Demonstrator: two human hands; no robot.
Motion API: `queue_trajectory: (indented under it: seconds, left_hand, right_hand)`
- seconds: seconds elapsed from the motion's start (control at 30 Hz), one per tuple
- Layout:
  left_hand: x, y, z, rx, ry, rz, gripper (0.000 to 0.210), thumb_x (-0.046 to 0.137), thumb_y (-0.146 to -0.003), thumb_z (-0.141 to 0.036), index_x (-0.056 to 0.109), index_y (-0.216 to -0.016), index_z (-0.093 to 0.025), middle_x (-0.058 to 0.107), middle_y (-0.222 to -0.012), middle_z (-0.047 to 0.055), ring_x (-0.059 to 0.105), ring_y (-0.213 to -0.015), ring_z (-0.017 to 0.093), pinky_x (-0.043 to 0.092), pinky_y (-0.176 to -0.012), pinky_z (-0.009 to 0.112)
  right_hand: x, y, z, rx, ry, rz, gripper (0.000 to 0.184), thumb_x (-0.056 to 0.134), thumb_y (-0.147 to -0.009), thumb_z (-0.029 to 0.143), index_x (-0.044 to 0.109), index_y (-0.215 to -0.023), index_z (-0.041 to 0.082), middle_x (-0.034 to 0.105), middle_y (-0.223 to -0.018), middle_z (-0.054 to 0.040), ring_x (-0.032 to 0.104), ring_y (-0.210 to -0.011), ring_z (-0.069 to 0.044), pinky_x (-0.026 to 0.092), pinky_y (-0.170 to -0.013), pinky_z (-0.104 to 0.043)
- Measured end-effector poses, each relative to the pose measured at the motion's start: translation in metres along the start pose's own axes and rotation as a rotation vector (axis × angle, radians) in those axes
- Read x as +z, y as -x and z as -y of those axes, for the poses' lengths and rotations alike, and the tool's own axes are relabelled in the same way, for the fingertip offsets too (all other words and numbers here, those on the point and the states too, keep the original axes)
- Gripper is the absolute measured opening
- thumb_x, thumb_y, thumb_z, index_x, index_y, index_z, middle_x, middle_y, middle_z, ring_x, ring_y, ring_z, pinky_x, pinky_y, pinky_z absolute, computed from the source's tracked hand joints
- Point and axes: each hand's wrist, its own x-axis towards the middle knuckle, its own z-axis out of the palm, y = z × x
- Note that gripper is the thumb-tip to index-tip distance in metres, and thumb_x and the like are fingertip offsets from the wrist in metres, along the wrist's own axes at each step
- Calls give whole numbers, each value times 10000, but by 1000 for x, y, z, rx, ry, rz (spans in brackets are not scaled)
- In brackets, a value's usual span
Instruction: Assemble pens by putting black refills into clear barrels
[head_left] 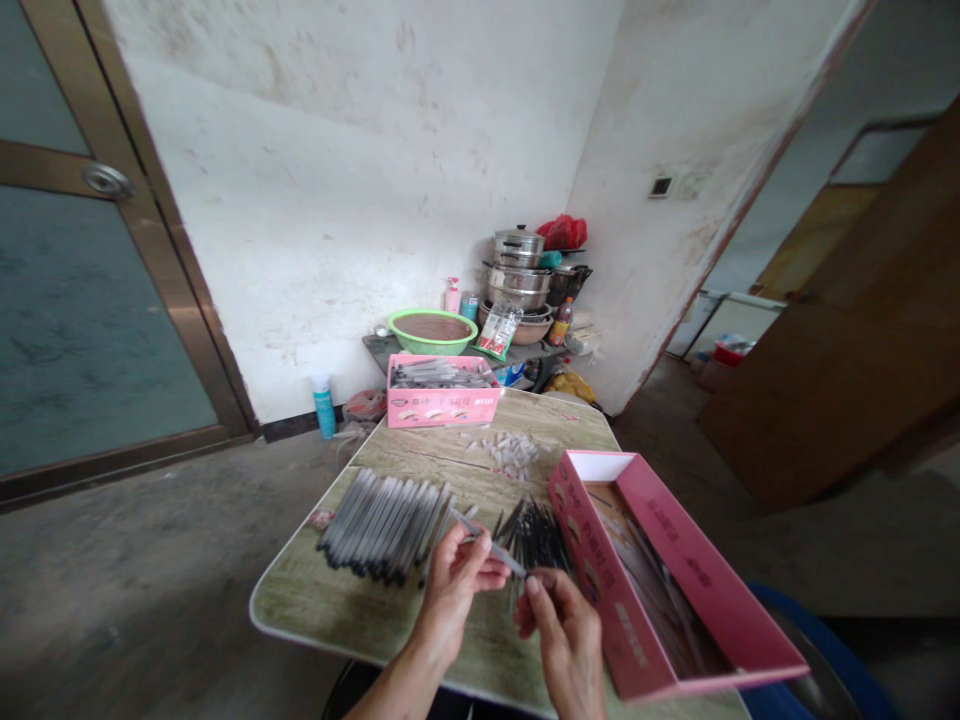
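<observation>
Greyish and translucent, a slim tube [504, 556] is slanting between the two hands near the lower centre of the frame, its upper-left tip poking out beyond the left hand [459, 568] and its lower-right end meeting the right hand [562, 612]. The left hand is gripping the tube's middle between thumb and fingers, while the right hand is pinching its dark lower end between thumb and forefinger. Left of the left hand, a row of similar tubes [382, 525] is lying side by side on the wood-patterned surface [311, 598], dark ends pointing toward the bottom of the frame. Just behind the hands, a bunch of thin black sticks [538, 535] is spreading out, and small whitish pieces [514, 455] are lying scattered above it, near the centre. At lower right, a long pink box [622, 610] is standing open beside the right hand, with slender items showing inside. Farther up, a smaller pink box [442, 408] is holding more greyish tubes at the surface's far edge, and a green basin [433, 347] is sitting behind it.
</observation>
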Motion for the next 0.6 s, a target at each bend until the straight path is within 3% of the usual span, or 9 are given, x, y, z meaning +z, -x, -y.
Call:
queue_trajectory:
  seconds: [0.13, 0.3, 0.47, 0.6]
  left_hand:
    - [0, 0, 0, -7, 1, 6, 426, 706, -750, -469, 578, -980, -134, 715, -792, 101, 698, -688, 197, 565, -632, 287]
    - [0, -1, 0, -4, 16, -18, 449, 729, -715, -485, 590, -967, -139, 713, -798, 96, 700, -683, 203, 567, -633, 299]
    - [0, -1, -1, -12, 6, -6, 440, 720, -727, -485, 591, -963, -136, 716, -782, 100, 698, -677, 200, 563, -624, 289]
    - [0, -1, -1, -17, 17, -35, 463, 747, -689, -495, 602, -954, -145, 714, -774, 87, 699, -669, 204, 563, -620, 293]
  right_hand:
    - [1, -2, 0, 66, -24, 2, 509, 458, -891, 586, 552, -605, 176, 551, -481, -3, 509, -421, -131, 386, -417, -216]
    - [0, -1, 3, 43, -43, -12, 412, 578, -830, 562, 634, -807, 155, 601, -559, -3, 544, -478, -148, 427, -460, -227]
    - [2, 0, 2, 57, -46, 13, 477, 476, -895, 554, 542, -605, 181, 548, -492, 1, 504, -436, -131, 397, -432, -219]
    - [2, -1, 0, 45, -52, 5, 390, 542, -865, 541, 610, -785, 165, 585, -552, 3, 525, -470, -136, 411, -454, -219]
